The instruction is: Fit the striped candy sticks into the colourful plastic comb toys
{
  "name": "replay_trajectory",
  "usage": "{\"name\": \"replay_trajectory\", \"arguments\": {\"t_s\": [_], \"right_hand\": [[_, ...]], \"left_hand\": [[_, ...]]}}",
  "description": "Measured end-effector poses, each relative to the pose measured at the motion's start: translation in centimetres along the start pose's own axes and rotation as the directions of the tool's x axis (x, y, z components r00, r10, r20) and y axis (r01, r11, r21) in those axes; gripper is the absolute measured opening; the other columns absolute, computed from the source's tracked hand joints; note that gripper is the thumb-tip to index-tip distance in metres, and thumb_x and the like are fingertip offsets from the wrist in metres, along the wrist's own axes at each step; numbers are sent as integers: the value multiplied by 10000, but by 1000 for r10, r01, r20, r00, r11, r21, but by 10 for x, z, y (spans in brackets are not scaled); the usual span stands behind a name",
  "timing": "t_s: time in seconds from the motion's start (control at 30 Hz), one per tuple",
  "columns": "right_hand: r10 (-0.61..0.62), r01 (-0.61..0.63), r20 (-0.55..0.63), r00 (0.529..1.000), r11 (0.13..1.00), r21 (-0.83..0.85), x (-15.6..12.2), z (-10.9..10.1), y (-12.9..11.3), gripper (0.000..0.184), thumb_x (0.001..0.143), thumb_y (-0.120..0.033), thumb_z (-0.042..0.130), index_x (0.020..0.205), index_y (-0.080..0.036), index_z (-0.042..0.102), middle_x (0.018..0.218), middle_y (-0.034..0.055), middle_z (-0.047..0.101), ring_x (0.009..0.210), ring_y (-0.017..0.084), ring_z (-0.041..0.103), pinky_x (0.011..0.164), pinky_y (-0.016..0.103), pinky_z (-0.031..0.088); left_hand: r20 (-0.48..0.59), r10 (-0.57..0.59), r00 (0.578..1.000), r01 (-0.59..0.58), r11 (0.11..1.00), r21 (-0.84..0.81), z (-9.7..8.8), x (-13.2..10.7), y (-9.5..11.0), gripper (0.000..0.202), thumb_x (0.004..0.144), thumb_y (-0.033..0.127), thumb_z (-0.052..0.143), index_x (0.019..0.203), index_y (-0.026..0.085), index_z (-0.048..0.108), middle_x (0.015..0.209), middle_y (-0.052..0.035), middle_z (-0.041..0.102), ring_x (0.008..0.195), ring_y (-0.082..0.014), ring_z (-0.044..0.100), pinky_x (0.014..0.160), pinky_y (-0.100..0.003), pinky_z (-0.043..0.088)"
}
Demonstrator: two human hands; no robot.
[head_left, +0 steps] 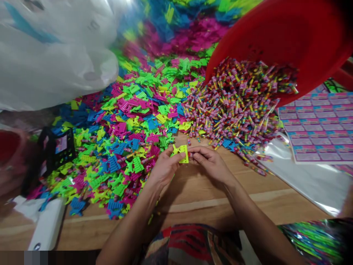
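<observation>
My left hand [168, 165] is closed on a yellow plastic piece [184, 150] with a flat edge and small holes. Close against that edge, my right hand [211, 162] pinches a small wrapped candy tube [191, 155], mostly hidden by the fingers. Both hands are above the wooden table [198, 206]. To the left of my left hand spreads a big heap of flat plastic pieces [132, 110] in green, pink, blue and yellow. Beyond my right hand lies a pile of thin candy tubes [234, 103] in clear wrapping.
A red basin [281, 33] lies tipped on its side, spilling tubes. Printed label sheets [320, 129] rest on clear plastic film [309, 184] at the right. A white plastic bag [55, 73], a black basket [60, 147] and a white device [48, 224] are at the left.
</observation>
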State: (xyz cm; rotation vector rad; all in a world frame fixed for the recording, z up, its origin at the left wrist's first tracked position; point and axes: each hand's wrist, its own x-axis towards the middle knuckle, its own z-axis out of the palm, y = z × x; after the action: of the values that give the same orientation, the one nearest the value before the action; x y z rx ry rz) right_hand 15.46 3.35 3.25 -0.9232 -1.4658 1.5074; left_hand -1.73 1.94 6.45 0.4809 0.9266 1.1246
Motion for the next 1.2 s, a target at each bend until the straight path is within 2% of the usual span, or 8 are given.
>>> {"name": "replay_trajectory", "arguments": {"t_s": [0.2,0.53,0.63,0.77,0.9,0.97,1.07,1.2], "right_hand": [[-17,8,114,993,997,79,0,-11,-4,218,904,-397,694,948,-184,677,788,-3,661,662,119,565,638,237,457],[-102,106,30,994,931,-349,-10,4,1,171,999,-254,525,985,-188,681,813,2,668,730,141,582,671,244,433],[-105,154,155,982,926,-345,-14,5,-9,174,1000,-275,553,1049,-207,705,914,20,717,824,156,647,741,254,473],[-153,218,178,972,868,-446,-5,-15,-15,202,990,-302,582,1131,-225,705,1094,67,728,995,202,672,880,331,506],[-264,270,109,958,712,-648,25,-41,7,241,989,-170,515,1127,-214,707,1181,109,697,1099,241,634,973,420,480],[-260,292,157,953,639,-711,43,-45,22,283,959,-90,494,1122,-190,702,1261,132,665,1171,253,599,1003,431,460],[-215,326,246,945,575,-750,62,-40,37,296,923,-29,483,1045,-183,705,1280,126,656,1192,258,567,1038,446,413],[-175,357,314,933,540,-762,58,-28,38,295,929,-10,437,913,-169,684,1065,106,687,1037,245,566,987,430,415]], "left_hand": [[53,-34,998,29,996,84,-3,-2,-3,408,545,230,904,882,142,693,844,-51,745,809,-203,688,774,-299,493],[-4,264,964,-222,818,530,-12,-7,-23,346,810,333,731,1093,158,632,966,-40,704,808,-162,605,753,-264,474],[27,190,981,-165,764,624,-19,-23,2,313,784,374,758,981,154,652,896,-37,687,806,-173,607,743,-269,485],[-60,252,966,-85,527,846,-48,-57,67,405,772,467,763,1063,202,668,822,-14,655,710,-171,599,619,-258,465],[-89,545,834,5,153,988,-70,-76,122,653,724,579,762,1271,255,617,1209,-85,661,1068,-301,630,809,-369,530],[-80,627,775,31,88,996,-67,-71,130,644,746,606,726,1269,246,622,1268,-98,646,1103,-318,627,862,-409,533],[6,565,825,-97,132,987,-47,-45,118,530,809,558,682,1211,215,645,1189,-91,692,1026,-277,668,874,-397,541],[213,374,903,-220,-24,975,-19,7,99,324,896,409,594,1104,179,688,1086,-93,733,965,-246,684,817,-345,531]]}}
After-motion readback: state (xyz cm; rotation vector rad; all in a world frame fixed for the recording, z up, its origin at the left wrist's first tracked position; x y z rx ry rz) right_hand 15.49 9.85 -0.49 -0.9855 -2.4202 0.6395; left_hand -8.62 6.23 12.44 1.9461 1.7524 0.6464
